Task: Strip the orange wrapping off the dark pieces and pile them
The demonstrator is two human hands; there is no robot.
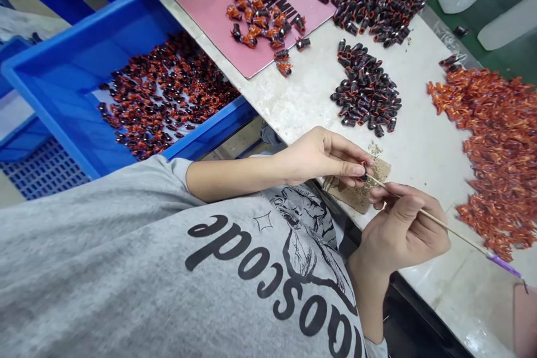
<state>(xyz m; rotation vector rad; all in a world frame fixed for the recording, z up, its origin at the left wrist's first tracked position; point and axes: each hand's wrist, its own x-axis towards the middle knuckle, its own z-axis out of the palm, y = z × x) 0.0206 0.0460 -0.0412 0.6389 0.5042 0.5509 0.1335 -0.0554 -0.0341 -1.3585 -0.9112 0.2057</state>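
Two tight pinches: left hand [323,156] on small black-orange piece [361,170], right hand [398,235] on thin wooden stick [444,226] — slipping stick could flick piece past table edge [251,103].

The plastic crate [54,75] is bright blue (the small pieces [168,95] in it are orange and black).

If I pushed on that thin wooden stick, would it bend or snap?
The thin wooden stick looks very slim and long, so it probably flexes a little, then could snap if pushed hard. It is likely light, since the right hand pinches it with just its fingers. It looks round, so it might roll on the table.
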